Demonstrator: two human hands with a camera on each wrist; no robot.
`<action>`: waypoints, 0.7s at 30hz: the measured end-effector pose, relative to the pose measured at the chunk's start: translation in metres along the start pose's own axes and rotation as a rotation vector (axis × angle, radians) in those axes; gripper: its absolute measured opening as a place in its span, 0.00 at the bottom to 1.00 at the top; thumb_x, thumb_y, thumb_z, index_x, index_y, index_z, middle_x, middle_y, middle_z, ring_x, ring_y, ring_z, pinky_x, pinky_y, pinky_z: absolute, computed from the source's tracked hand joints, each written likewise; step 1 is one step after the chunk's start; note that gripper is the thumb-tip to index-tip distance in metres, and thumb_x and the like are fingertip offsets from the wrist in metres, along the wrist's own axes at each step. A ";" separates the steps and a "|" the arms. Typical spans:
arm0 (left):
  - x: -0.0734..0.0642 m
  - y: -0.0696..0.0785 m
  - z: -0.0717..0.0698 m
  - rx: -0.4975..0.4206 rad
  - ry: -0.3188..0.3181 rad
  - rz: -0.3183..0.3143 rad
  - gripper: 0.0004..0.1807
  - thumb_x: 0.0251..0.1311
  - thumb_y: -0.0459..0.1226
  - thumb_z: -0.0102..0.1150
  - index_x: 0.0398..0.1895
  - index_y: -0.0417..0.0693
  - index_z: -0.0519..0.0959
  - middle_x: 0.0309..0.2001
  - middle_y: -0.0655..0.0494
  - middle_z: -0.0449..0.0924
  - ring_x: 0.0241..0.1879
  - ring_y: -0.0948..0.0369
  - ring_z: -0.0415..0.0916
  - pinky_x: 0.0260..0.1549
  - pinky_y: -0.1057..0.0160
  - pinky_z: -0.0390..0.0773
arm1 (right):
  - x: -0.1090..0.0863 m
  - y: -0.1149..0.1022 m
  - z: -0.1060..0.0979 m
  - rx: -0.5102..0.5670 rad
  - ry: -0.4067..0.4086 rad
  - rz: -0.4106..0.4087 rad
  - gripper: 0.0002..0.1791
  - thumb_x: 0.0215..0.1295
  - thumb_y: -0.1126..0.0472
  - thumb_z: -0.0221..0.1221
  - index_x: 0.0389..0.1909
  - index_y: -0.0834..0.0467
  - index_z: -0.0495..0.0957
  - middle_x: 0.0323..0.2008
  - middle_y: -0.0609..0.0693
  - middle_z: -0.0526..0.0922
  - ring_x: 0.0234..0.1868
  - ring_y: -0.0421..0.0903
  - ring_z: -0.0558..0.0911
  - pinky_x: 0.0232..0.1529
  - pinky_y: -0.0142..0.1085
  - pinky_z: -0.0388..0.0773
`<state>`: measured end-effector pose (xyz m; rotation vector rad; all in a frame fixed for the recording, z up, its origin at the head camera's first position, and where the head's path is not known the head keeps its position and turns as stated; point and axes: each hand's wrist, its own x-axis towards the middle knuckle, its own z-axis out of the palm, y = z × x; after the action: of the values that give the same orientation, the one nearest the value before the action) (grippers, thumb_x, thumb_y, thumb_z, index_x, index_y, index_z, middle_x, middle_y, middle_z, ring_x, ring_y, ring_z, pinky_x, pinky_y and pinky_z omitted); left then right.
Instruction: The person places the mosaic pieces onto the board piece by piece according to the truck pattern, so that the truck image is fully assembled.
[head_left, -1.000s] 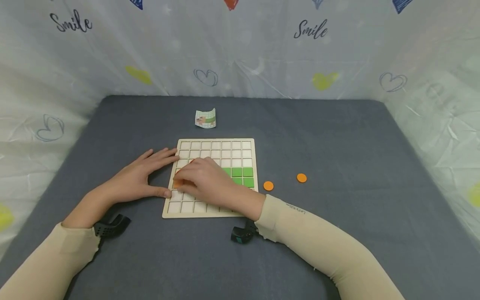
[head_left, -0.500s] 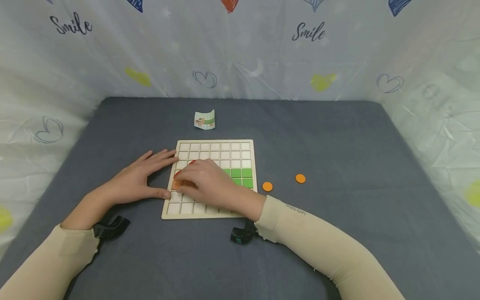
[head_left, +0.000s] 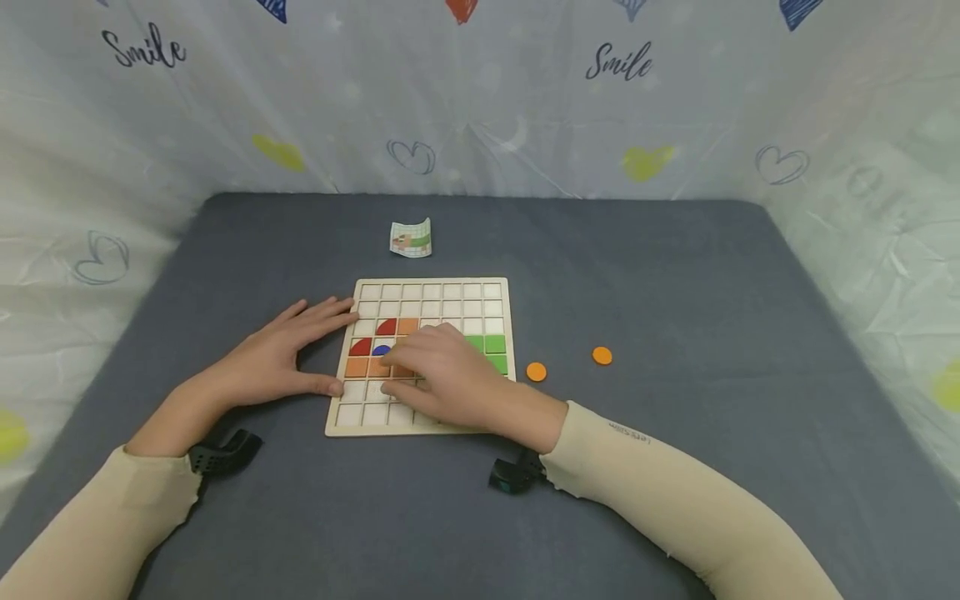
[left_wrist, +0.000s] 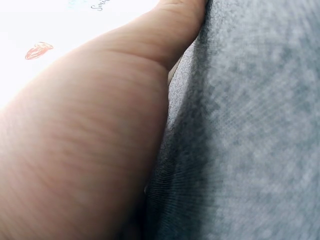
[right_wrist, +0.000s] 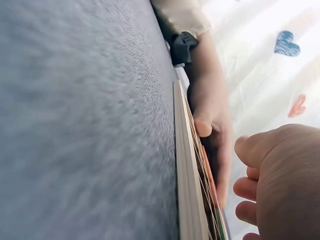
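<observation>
A pale wooden grid board (head_left: 492,291) lies on the table. My left hand (head_left: 288,346) rests with spread fingers along its left edge, thumb at the lower left side. Over the board's middle, my right hand (head_left: 457,375) hovers with loosely bent fingers; in the right wrist view nothing shows between its thumb (right_wrist: 243,150) and fingertips. Two red quarter-round tiles (head_left: 362,347), a blue rounded piece (head_left: 382,351) and several orange square tiles (head_left: 356,367) sit in cells at the board's left. Green square tiles (head_left: 495,343) fill cells at its right, some hidden by the right hand.
Two orange discs (head_left: 536,372) lie on the dark grey tablecloth (head_left: 675,467) to the right of the board. Behind the board stands a small curled card (head_left: 411,240) printed with a coloured grid pattern. A printed white curtain (head_left: 480,100) surrounds the table.
My right hand has drawn back to the right from the board's left cells, and the red, blue and orange pieces there show now. The left hand stays in place.
</observation>
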<state>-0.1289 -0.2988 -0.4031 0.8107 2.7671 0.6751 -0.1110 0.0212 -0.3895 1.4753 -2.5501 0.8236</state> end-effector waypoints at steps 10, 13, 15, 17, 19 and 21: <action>-0.004 -0.001 0.004 -0.001 0.000 -0.024 0.60 0.55 0.65 0.80 0.89 0.61 0.61 0.89 0.57 0.49 0.88 0.46 0.43 0.86 0.44 0.36 | -0.048 0.008 -0.018 0.008 0.102 -0.021 0.12 0.77 0.57 0.68 0.55 0.56 0.89 0.50 0.45 0.90 0.53 0.44 0.84 0.56 0.43 0.79; -0.003 -0.001 0.003 0.002 0.001 -0.032 0.61 0.55 0.66 0.79 0.89 0.63 0.61 0.89 0.59 0.49 0.88 0.48 0.42 0.86 0.45 0.36 | -0.064 0.015 -0.026 0.006 0.163 -0.005 0.12 0.75 0.58 0.70 0.54 0.57 0.90 0.50 0.46 0.90 0.53 0.45 0.85 0.56 0.44 0.79; -0.003 0.000 0.002 0.000 -0.003 -0.035 0.61 0.55 0.66 0.79 0.89 0.63 0.60 0.89 0.60 0.48 0.88 0.48 0.42 0.86 0.45 0.37 | -0.074 0.020 -0.031 0.000 0.198 0.011 0.12 0.74 0.58 0.71 0.54 0.57 0.90 0.50 0.47 0.90 0.54 0.45 0.85 0.56 0.45 0.79; -0.002 0.000 0.002 0.004 -0.008 -0.037 0.61 0.55 0.67 0.79 0.89 0.64 0.60 0.89 0.61 0.48 0.88 0.48 0.42 0.86 0.44 0.37 | -0.084 0.026 -0.036 -0.001 0.226 0.031 0.12 0.73 0.59 0.72 0.54 0.57 0.90 0.50 0.47 0.91 0.53 0.46 0.85 0.55 0.46 0.79; -0.001 0.001 0.000 0.007 -0.011 -0.039 0.61 0.54 0.68 0.78 0.89 0.64 0.60 0.89 0.61 0.48 0.88 0.48 0.42 0.86 0.44 0.37 | -0.093 0.030 -0.041 0.003 0.251 0.051 0.13 0.72 0.59 0.73 0.53 0.58 0.90 0.50 0.48 0.91 0.53 0.47 0.85 0.54 0.48 0.80; 0.000 0.001 -0.001 0.012 -0.009 -0.040 0.61 0.54 0.68 0.78 0.89 0.65 0.60 0.89 0.61 0.48 0.88 0.48 0.42 0.86 0.43 0.37 | -0.102 0.035 -0.045 0.014 0.273 0.072 0.13 0.71 0.61 0.74 0.53 0.58 0.90 0.50 0.48 0.91 0.53 0.47 0.85 0.54 0.49 0.80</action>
<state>-0.1281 -0.2981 -0.4018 0.7568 2.7742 0.6463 -0.0942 0.1361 -0.3984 1.1858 -2.4094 0.9796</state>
